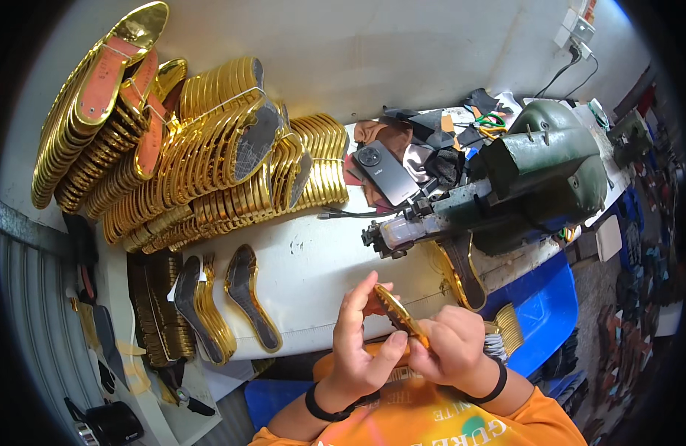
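Note:
In front of my chest I hold a gold-edged shoe insole (397, 312), tilted and seen nearly edge-on. My left hand (360, 338) supports its upper end, with the fingers raised along one side and the thumb below. My right hand (456, 343) is closed around the lower end. Another gold-edged insole (465, 276) with a dark face lies just beyond, beside the head of a dark green machine (540, 175). On the white table to the left lie a single insole (248, 297) and a small bundle of insoles (204, 308).
Large tied stacks of gold insoles (202, 160) fill the table's back left. A phone (384, 172) rests by fabric scraps (432, 130) and green-handled scissors (491, 123). Below the table's right edge sits a blue bin (540, 316) with more insoles (508, 327).

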The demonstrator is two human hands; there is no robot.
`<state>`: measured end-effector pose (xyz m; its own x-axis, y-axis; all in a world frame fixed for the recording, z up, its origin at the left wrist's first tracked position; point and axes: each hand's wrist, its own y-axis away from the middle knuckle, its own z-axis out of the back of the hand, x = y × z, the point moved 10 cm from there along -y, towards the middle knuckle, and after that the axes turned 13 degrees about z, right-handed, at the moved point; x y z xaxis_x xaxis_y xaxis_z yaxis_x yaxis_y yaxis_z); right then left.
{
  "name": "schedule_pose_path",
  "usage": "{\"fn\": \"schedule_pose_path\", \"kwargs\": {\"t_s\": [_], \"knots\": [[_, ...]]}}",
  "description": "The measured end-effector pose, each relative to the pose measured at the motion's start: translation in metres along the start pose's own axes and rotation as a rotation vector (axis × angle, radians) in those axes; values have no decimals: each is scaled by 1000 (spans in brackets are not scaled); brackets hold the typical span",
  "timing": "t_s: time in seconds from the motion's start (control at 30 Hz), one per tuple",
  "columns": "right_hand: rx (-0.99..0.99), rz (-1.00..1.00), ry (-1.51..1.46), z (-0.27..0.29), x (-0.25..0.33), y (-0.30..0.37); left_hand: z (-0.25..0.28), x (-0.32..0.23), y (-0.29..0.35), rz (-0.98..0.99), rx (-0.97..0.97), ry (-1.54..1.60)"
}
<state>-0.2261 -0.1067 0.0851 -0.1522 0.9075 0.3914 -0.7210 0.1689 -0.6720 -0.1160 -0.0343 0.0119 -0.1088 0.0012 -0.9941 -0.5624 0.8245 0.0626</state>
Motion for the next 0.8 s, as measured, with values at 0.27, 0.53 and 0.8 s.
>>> {"fn": "schedule_pose_path", "kwargs": {"t_s": [0.27, 0.53, 0.8], "knots": [[-29, -20, -65, 12, 2, 5, -9, 6, 5, 17, 89, 404], [-133, -191, -53, 27, -22, 8, -48, 5, 8, 447, 440, 490], [-105, 18, -161, 31, -15, -4, -52, -8, 22, 324, 500, 479]]}}
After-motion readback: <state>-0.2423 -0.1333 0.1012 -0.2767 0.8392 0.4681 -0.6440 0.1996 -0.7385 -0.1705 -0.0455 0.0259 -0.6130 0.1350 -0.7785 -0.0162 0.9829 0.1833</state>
